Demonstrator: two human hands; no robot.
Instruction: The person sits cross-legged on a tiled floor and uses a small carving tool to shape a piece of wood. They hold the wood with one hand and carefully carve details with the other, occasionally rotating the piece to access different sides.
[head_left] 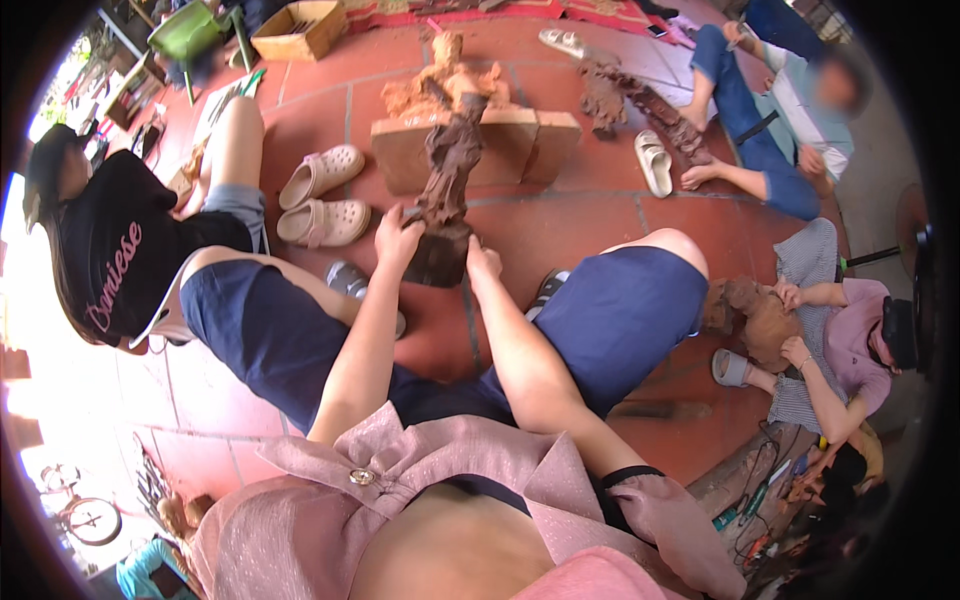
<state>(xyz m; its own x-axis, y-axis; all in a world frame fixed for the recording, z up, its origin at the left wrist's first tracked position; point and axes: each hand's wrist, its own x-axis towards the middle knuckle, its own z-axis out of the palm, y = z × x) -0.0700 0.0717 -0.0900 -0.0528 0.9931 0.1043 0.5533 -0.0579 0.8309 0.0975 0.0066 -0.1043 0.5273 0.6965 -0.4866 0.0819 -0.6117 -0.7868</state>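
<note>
A dark brown wood carving [450, 165] stands nearly upright between my knees, its rough figure rising from a dark block-like base. My left hand [398, 235] is closed on its left side, just above the base. Lower down, my right hand [484, 262] grips the right edge of the base, with its fingertips partly hidden. Behind the carving is a lighter orange-brown carving [440, 72] with figures, on a wide wooden block [400, 150]. The dark carving's top overlaps that block in view.
Pale clogs [322, 220] lie on the red tiles at left. A person in black [125, 230] sits beside them. Two people work at right, one with a brown carving [765, 325], another beside a long dark carving [650, 105]. Power tools and cables [745, 510] lie at lower right.
</note>
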